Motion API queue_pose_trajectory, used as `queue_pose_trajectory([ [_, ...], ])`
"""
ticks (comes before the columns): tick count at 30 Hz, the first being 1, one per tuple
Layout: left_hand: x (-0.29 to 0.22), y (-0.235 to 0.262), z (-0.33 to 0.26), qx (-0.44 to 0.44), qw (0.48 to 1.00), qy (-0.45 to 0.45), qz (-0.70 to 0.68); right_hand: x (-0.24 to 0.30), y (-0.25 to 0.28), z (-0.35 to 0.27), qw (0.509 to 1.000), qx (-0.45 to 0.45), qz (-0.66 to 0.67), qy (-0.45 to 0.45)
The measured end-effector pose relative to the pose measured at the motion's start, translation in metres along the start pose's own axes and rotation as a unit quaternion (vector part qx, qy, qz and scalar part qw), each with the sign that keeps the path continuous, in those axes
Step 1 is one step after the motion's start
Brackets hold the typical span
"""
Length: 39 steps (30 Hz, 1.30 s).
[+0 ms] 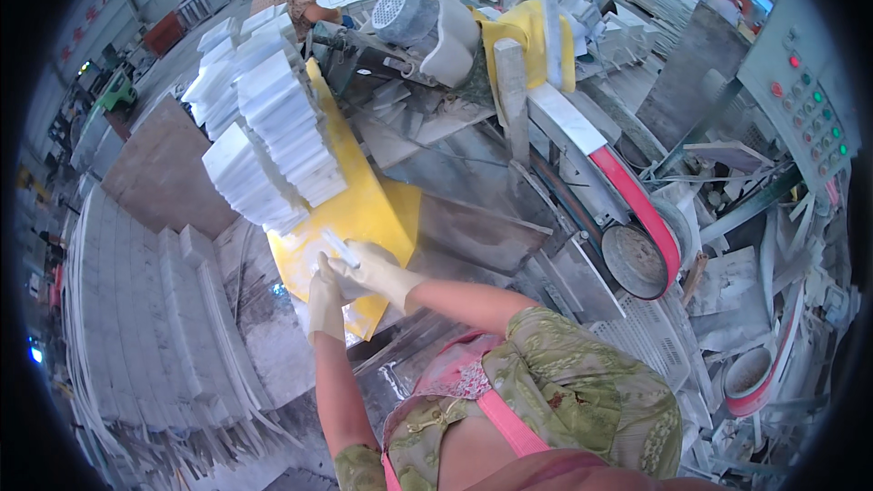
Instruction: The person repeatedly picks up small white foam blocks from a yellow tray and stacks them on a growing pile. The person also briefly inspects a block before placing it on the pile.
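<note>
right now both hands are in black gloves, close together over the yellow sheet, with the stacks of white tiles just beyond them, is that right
Not quite: the head view shows pale cream gloves, not black. The left hand and right hand are close together over the yellow sheet, with the stacks of white tiles just beyond them.

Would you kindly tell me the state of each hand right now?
Left cream-gloved hand: its grip cannot be told from this view.
Right cream-gloved hand: closed on a thin, white, straight-edged piece.
</note>
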State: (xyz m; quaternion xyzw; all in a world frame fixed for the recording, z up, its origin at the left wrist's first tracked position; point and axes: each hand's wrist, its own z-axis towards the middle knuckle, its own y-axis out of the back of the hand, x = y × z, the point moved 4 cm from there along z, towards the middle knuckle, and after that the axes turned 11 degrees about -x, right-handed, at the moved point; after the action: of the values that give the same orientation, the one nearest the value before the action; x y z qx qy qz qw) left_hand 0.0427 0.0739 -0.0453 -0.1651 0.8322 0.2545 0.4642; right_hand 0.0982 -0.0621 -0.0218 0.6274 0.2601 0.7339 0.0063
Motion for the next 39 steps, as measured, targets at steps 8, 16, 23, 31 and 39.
queue_pose_trajectory([
  [8,0.007,-0.039,0.018,0.029,0.977,0.039,-0.209,0.005,0.042,-0.020,0.982,0.150,0.037,0.107],
  [16,-0.032,-0.055,-0.040,-0.068,0.984,-0.159,-0.052,-0.017,0.063,-0.009,0.951,0.248,0.052,0.176],
  [23,-0.012,-0.041,-0.011,-0.159,0.971,-0.152,0.090,-0.100,0.220,0.012,0.991,0.032,0.019,0.132],
  [31,0.011,-0.032,0.025,-0.149,0.981,-0.120,0.041,-0.202,0.459,-0.045,0.883,-0.368,-0.283,0.071],
  [39,0.054,-0.008,0.040,-0.117,0.985,-0.118,-0.055,-0.241,0.496,-0.060,0.843,-0.315,-0.433,0.044],
])
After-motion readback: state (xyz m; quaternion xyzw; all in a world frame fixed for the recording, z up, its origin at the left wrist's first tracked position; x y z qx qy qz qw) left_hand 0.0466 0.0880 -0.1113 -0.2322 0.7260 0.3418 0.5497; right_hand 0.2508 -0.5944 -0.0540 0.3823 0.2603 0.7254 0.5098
